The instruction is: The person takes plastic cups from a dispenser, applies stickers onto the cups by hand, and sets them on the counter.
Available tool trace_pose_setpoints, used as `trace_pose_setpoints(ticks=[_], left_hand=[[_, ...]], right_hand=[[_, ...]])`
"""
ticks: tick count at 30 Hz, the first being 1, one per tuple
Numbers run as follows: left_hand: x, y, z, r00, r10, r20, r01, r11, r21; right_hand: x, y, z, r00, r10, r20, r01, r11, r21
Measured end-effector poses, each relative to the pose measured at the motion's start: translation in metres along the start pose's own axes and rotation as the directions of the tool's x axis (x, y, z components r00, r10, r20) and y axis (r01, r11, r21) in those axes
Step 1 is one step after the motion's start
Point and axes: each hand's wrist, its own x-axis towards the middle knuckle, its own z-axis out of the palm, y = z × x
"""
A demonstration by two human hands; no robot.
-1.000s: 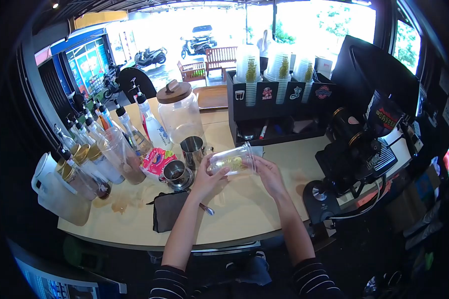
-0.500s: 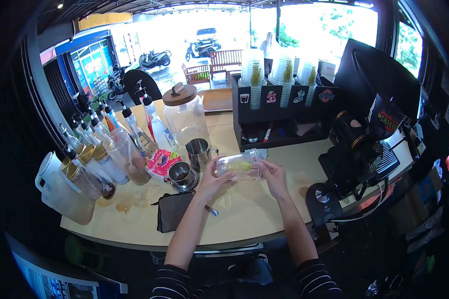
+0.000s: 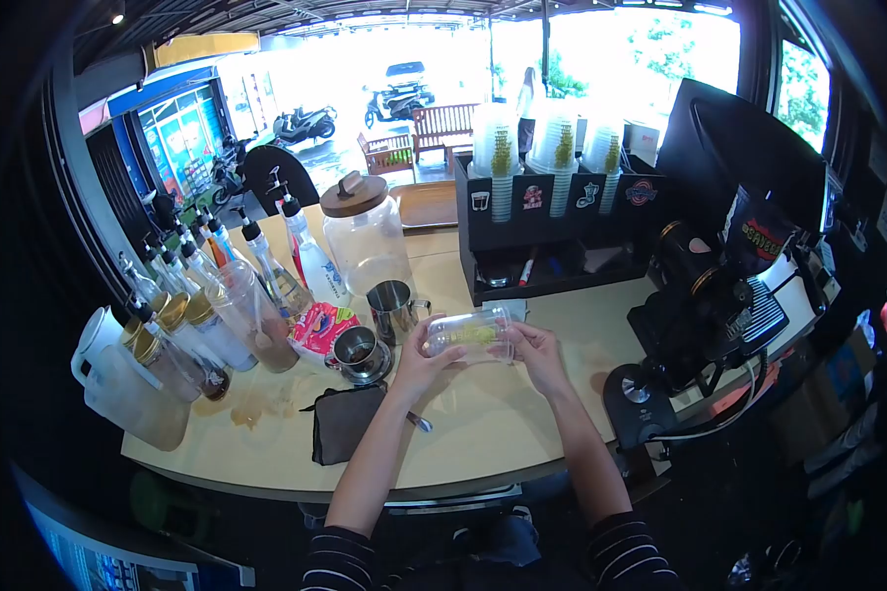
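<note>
A clear plastic cup (image 3: pixel 471 336) with yellowish print lies on its side in the air above the counter, its rim toward the right. My left hand (image 3: pixel 424 360) is wrapped round the base end, thumb along the near side. At the rim end, the fingers of my right hand (image 3: pixel 537 355) grip the cup. Just left of it stands a metal pitcher (image 3: pixel 392 313), with a smaller metal cup (image 3: pixel 359 353) nearer to me. A folded dark cloth (image 3: pixel 345 426) lies by my left forearm, and a spoon (image 3: pixel 420 423) shows beside that forearm.
Pump bottles (image 3: pixel 266 266) and a white jug (image 3: pixel 128 384) crowd the left side. Behind are a lidded glass jar (image 3: pixel 365 241) and a black organizer (image 3: pixel 562 236) with stacked cups (image 3: pixel 554 148). A black machine (image 3: pixel 695 305) stands right. Outside, a person (image 3: pixel 526 98) is partly visible.
The cup, held in both hands, has turned from a slant to nearly level and come slightly lower. The view has shifted a little. Both hands keep their hold.
</note>
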Motion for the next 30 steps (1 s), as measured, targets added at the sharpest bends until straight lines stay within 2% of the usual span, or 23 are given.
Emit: trace_pose_setpoints(ticks=[3, 5, 7, 8, 10, 12, 15, 16, 18, 20, 21, 22, 23, 24, 25, 27, 28, 29, 30], left_hand=[[0.000, -0.004, 0.003, 0.999, -0.014, -0.040, 0.013, 0.999, -0.048], [0.005, -0.018, 0.000, 0.994, -0.057, -0.090, 0.036, 0.975, -0.219], [0.003, -0.015, 0.005, 0.996, -0.011, -0.091, -0.008, 0.978, -0.211], [0.002, -0.014, 0.008, 0.995, 0.029, -0.095, -0.048, 0.978, -0.205], [0.000, -0.018, 0.013, 0.991, 0.084, -0.100, -0.100, 0.981, -0.166], [-0.002, -0.018, 0.019, 0.982, 0.134, -0.130, -0.145, 0.986, -0.086], [-0.009, -0.009, 0.027, 0.971, 0.159, -0.179, -0.174, 0.982, -0.073], [-0.004, -0.012, 0.020, 0.984, 0.119, -0.129, -0.129, 0.989, -0.074], [-0.003, -0.010, 0.018, 0.968, 0.191, -0.162, -0.198, 0.980, -0.025], [-0.004, -0.007, 0.018, 0.946, 0.258, -0.199, -0.258, 0.966, 0.026], [-0.005, -0.003, 0.019, 0.924, 0.320, -0.209, -0.326, 0.945, 0.007], [-0.003, 0.002, 0.020, 0.897, 0.385, -0.219, -0.397, 0.918, -0.012], [-0.002, 0.008, 0.020, 0.891, 0.399, -0.216, -0.410, 0.912, -0.008], [-0.002, 0.016, 0.021, 0.874, 0.455, -0.170, -0.437, 0.889, 0.133], [-0.004, 0.025, 0.026, 0.857, 0.501, -0.119, -0.458, 0.847, 0.270], [-0.003, 0.041, 0.037, 0.856, 0.506, -0.108, -0.454, 0.835, 0.311], [0.001, 0.049, 0.041, 0.848, 0.530, -0.023, -0.460, 0.756, 0.466], [0.005, 0.057, 0.045, 0.841, 0.538, 0.065, -0.462, 0.649, 0.604], [0.004, 0.072, 0.057, 0.814, 0.574, 0.089, -0.494, 0.605, 0.624]], right_hand=[[0.001, 0.002, -0.002, 0.997, 0.045, 0.069, -0.050, 0.996, 0.068], [0.001, 0.004, -0.002, 0.990, 0.073, 0.122, -0.088, 0.989, 0.122], [0.001, 0.007, 0.001, 0.971, 0.044, 0.234, -0.114, 0.949, 0.294], [0.001, 0.008, 0.001, 0.972, 0.036, 0.234, -0.105, 0.951, 0.292], [0.000, 0.013, 0.004, 0.955, 0.087, 0.285, -0.184, 0.923, 0.338], [-0.001, 0.015, 0.007, 0.949, 0.088, 0.304, -0.196, 0.918, 0.344], [0.000, 0.021, 0.005, 0.933, 0.071, 0.352, -0.196, 0.922, 0.334], [0.000, 0.022, 0.005, 0.937, 0.092, 0.336, -0.194, 0.940, 0.282], [0.000, 0.018, 0.007, 0.942, 0.106, 0.319, -0.185, 0.956, 0.227], [-0.005, 0.010, 0.015, 0.986, -0.097, 0.135, 0.110, 0.990, -0.087], [-0.006, 0.009, 0.017, 0.984, -0.105, 0.141, 0.118, 0.989, -0.086], [-0.005, 0.007, 0.018, 0.974, -0.226, -0.012, 0.219, 0.954, -0.204], [-0.001, 0.005, 0.018, 0.921, -0.359, -0.150, 0.295, 0.896, -0.331], [0.002, -0.004, 0.020, 0.881, -0.456, -0.125, 0.378, 0.839, -0.392], [0.002, -0.022, 0.026, 0.877, -0.465, -0.120, 0.388, 0.834, -0.392], [0.002, -0.059, 0.035, 0.776, -0.622, 0.101, 0.557, 0.601, -0.574], [0.005, -0.071, 0.036, 0.765, -0.616, 0.189, 0.595, 0.563, -0.573], [0.007, -0.081, 0.038, 0.764, -0.617, 0.190, 0.597, 0.563, -0.571], [0.010, -0.091, 0.041, 0.750, -0.621, 0.228, 0.615, 0.527, -0.586]])
